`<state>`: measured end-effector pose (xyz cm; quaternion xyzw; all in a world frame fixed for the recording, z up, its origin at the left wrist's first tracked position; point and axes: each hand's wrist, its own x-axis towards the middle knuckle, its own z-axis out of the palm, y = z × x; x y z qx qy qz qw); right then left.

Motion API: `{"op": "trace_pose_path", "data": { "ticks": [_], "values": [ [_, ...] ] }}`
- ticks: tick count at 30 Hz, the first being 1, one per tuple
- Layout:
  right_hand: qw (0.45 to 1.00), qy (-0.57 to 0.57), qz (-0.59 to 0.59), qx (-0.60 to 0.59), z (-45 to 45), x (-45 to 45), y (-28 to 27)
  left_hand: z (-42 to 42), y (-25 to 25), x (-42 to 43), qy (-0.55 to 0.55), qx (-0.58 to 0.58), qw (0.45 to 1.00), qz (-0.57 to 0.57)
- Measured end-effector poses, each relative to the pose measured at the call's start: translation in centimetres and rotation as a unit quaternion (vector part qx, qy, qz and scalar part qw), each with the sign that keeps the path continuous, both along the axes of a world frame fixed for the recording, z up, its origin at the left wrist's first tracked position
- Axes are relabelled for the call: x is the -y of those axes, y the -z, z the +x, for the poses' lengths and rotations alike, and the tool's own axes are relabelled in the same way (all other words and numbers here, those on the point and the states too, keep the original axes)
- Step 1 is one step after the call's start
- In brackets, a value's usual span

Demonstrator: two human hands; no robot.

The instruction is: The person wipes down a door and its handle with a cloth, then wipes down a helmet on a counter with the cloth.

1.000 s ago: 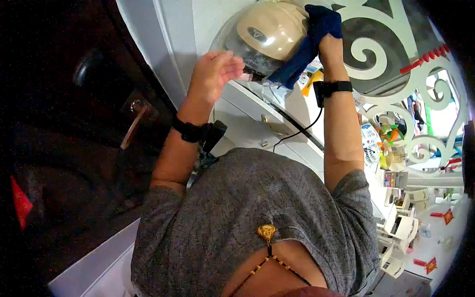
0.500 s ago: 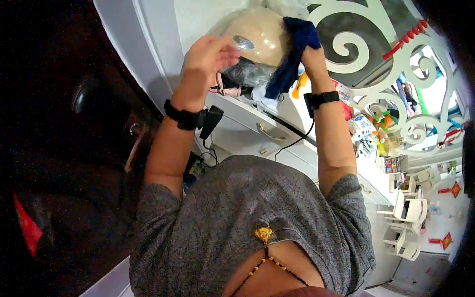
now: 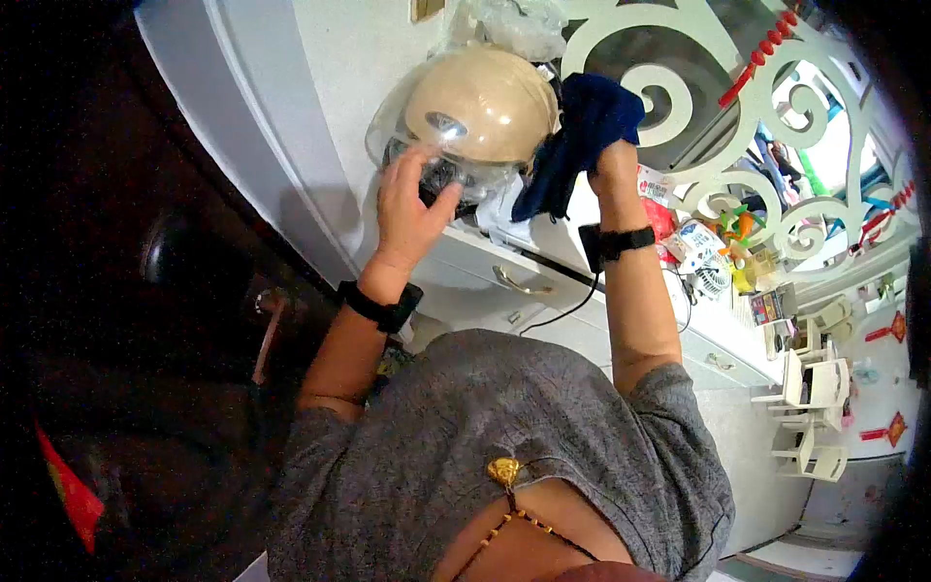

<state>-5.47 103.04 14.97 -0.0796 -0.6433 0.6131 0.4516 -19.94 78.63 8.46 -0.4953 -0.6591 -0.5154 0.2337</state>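
Note:
A beige helmet (image 3: 495, 102) with an oval badge and a clear visor rests on the white cabinet top. My left hand (image 3: 412, 204) is at the helmet's near side, over the visor area, with thumb and fingers apart; whether the fingertips touch it, I cannot tell. Bunched in my right hand (image 3: 615, 170) is a dark blue cloth (image 3: 582, 121), which hangs down beside the helmet's right side. Both wrists wear black bands.
Clear plastic wrapping (image 3: 519, 29) lies behind the helmet. A white scroll-pattern screen (image 3: 669, 102) rises at the back right. Packets and a small white fan (image 3: 713, 279) stand along the cabinet top. A drawer handle (image 3: 522, 281) and a black cable are in front.
My left hand has come down from beside the badge to the helmet's near edge. The blue cloth stays in my right hand, and the helmet shows more fully as the view has shifted.

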Motion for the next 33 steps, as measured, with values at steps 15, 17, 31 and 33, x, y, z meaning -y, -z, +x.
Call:
{"op": "trace_pose_path", "data": {
  "ticks": [15, 17, 31, 33],
  "values": [
    [0.951, 0.052, 0.167, 0.256, 4.9, 9.4, 7.9, 0.7, -2.8, 0.7, 0.147, 0.294, 0.941, -0.08],
    [0.951, 0.053, 0.168, 0.253, 3.8, 10.2, 8.8, 1.2, -0.1, 0.6, 0.291, 0.35, 0.881, -0.131],
    [0.946, 0.108, 0.263, 0.157, 2.8, 8.8, -0.9, 0.3, 0.9, 5.2, 0.326, 0.655, 0.674, 0.107],
    [0.951, 0.15, 0.246, 0.115, 1.6, 7.4, -1.6, -0.1, 0.6, 5.0, 0.333, 0.689, 0.635, 0.102]
  ]
}}
